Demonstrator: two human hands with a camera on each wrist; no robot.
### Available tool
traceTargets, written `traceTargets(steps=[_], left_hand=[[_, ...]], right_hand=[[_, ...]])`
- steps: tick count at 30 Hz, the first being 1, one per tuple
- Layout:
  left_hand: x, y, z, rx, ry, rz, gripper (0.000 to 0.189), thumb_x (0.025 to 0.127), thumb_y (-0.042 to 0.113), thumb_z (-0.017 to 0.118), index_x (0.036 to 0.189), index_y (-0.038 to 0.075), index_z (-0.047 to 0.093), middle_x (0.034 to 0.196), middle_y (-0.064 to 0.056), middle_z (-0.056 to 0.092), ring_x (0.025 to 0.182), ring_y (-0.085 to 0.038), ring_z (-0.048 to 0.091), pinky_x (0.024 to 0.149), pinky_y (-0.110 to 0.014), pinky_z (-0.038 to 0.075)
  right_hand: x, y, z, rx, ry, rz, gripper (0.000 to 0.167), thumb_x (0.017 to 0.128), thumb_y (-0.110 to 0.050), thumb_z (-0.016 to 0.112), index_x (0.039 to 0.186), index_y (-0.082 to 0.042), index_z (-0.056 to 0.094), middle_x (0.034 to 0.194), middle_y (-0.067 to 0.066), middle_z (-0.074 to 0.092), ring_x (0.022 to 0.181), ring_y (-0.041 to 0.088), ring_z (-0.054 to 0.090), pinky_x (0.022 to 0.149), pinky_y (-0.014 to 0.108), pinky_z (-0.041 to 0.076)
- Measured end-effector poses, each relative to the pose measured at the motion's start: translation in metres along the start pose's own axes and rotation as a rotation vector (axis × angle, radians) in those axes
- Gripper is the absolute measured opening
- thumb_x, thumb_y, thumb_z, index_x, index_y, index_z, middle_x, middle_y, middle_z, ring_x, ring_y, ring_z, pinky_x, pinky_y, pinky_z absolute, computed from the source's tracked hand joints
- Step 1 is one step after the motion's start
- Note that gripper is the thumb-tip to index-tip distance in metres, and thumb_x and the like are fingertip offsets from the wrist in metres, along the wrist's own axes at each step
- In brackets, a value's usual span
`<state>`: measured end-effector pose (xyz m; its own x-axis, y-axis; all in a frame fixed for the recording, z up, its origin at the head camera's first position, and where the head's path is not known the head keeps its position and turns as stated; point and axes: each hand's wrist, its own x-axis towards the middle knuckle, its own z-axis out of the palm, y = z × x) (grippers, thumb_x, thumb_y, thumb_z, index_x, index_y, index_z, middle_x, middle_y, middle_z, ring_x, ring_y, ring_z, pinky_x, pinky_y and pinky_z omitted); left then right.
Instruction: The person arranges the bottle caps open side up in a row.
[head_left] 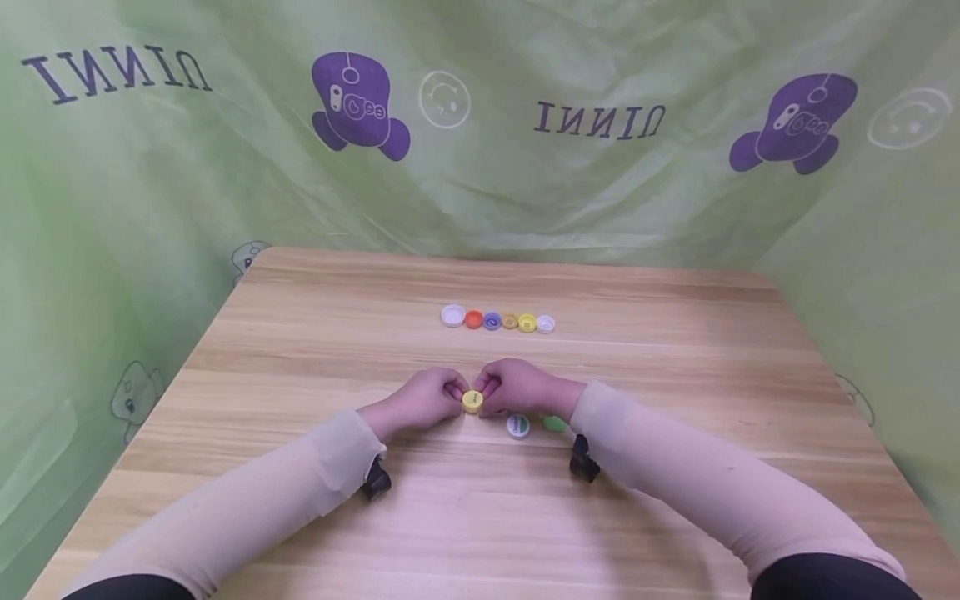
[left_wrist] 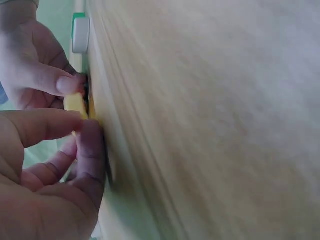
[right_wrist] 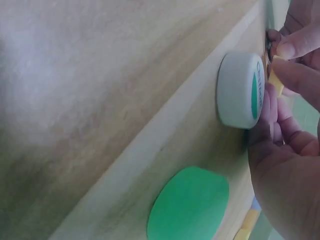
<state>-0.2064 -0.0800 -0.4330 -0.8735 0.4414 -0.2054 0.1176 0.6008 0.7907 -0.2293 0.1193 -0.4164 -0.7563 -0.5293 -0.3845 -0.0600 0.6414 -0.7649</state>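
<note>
Beige sleeves (head_left: 255, 492), nearest the camera, extend toward a yellow bottle cap (head_left: 472, 402) with small lettering on top. It sits between the two hands — the left hand (head_left: 423, 398) pinches its left side, the right hand (head_left: 521, 387) its right, fingers curled on both. Whether this cap touches the wooden table (head_left: 300, 358) I cannot tell. Just right of it and nearer the person lies a white-and-green cap (head_left: 517, 426); farther right, a green cap (head_left: 554, 423), partly hidden. Beyond it stand six more caps (head_left: 492, 321) in a row — white, orange-red, purple, tan, yellow, white — and farther still, a green curtain (head_left: 480, 217).
</note>
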Motion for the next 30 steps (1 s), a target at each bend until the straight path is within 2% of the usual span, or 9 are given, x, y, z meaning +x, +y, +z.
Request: traceTargets(steps=[3, 6, 9, 11, 16, 22, 26, 30], left_hand=[[0.003, -0.004, -0.002, -0.085, -0.019, 0.017, 0.021, 0.085, -0.005, 0.068, 0.107, -0.006, 0.068, 0.091, -0.006, 0.066, 0.084, -0.015, 0.060, 0.077, -0.027, 0.054], [0.007, -0.006, -0.004, -0.216, -0.028, -0.009, 0.026, 0.089, -0.006, 0.064, 0.114, -0.012, 0.065, 0.095, -0.011, 0.067, 0.082, -0.016, 0.062, 0.075, -0.028, 0.057], [0.012, -0.007, -0.006, -0.348, -0.007, -0.052, 0.027, 0.094, -0.007, 0.061, 0.120, -0.014, 0.062, 0.099, -0.015, 0.068, 0.080, -0.018, 0.064, 0.075, -0.029, 0.059], [0.016, -0.006, -0.007, -0.401, 0.016, -0.064, 0.027, 0.096, -0.005, 0.061, 0.121, -0.015, 0.061, 0.102, -0.018, 0.069, 0.081, -0.018, 0.065, 0.076, -0.031, 0.060], [0.026, 0.002, -0.011, -0.483, 0.063, -0.094, 0.028, 0.099, -0.003, 0.061, 0.125, -0.013, 0.060, 0.109, -0.022, 0.070, 0.084, -0.021, 0.067, 0.079, -0.033, 0.061], [0.036, 0.010, -0.014, -0.554, 0.102, -0.125, 0.027, 0.100, 0.000, 0.061, 0.125, -0.010, 0.060, 0.114, -0.020, 0.068, 0.093, -0.024, 0.069, 0.085, -0.034, 0.060], [0.041, 0.014, -0.014, -0.608, 0.130, -0.102, 0.023, 0.100, 0.000, 0.060, 0.122, -0.010, 0.060, 0.111, -0.019, 0.067, 0.097, -0.027, 0.068, 0.086, -0.035, 0.059], [0.046, 0.017, -0.013, -0.690, 0.153, -0.071, 0.017, 0.102, -0.002, 0.057, 0.118, -0.011, 0.057, 0.112, -0.019, 0.065, 0.109, -0.034, 0.067, 0.095, -0.036, 0.058]], right_hand=[[0.000, 0.005, -0.004, 0.042, 0.007, -0.010, 0.025, 0.084, -0.003, 0.080, 0.107, -0.001, 0.069, 0.093, 0.004, 0.069, 0.084, 0.015, 0.064, 0.078, 0.026, 0.056], [0.001, 0.008, -0.009, 0.077, 0.020, -0.026, 0.025, 0.086, -0.005, 0.078, 0.109, 0.001, 0.069, 0.095, 0.006, 0.070, 0.085, 0.016, 0.064, 0.078, 0.027, 0.057], [0.002, 0.009, -0.015, 0.098, 0.045, -0.034, 0.026, 0.089, -0.007, 0.077, 0.111, 0.002, 0.069, 0.097, 0.006, 0.070, 0.086, 0.017, 0.064, 0.079, 0.027, 0.056], [0.003, 0.009, -0.018, 0.117, 0.059, -0.036, 0.026, 0.090, -0.008, 0.076, 0.113, 0.002, 0.069, 0.098, 0.007, 0.070, 0.088, 0.017, 0.064, 0.081, 0.028, 0.056], [0.005, 0.008, -0.027, 0.159, 0.112, -0.025, 0.026, 0.093, -0.009, 0.074, 0.116, 0.003, 0.068, 0.101, 0.009, 0.071, 0.091, 0.019, 0.066, 0.086, 0.031, 0.057], [0.008, 0.010, -0.036, 0.189, 0.158, 0.006, 0.029, 0.097, -0.011, 0.070, 0.121, 0.003, 0.067, 0.108, 0.012, 0.071, 0.097, 0.022, 0.068, 0.091, 0.034, 0.057], [0.008, 0.009, -0.041, 0.232, 0.180, 0.023, 0.028, 0.099, -0.010, 0.067, 0.123, 0.004, 0.066, 0.111, 0.014, 0.070, 0.098, 0.023, 0.068, 0.091, 0.034, 0.058], [0.006, 0.006, -0.043, 0.302, 0.212, 0.017, 0.023, 0.101, -0.007, 0.064, 0.120, 0.007, 0.065, 0.109, 0.018, 0.070, 0.095, 0.026, 0.069, 0.089, 0.035, 0.059]])
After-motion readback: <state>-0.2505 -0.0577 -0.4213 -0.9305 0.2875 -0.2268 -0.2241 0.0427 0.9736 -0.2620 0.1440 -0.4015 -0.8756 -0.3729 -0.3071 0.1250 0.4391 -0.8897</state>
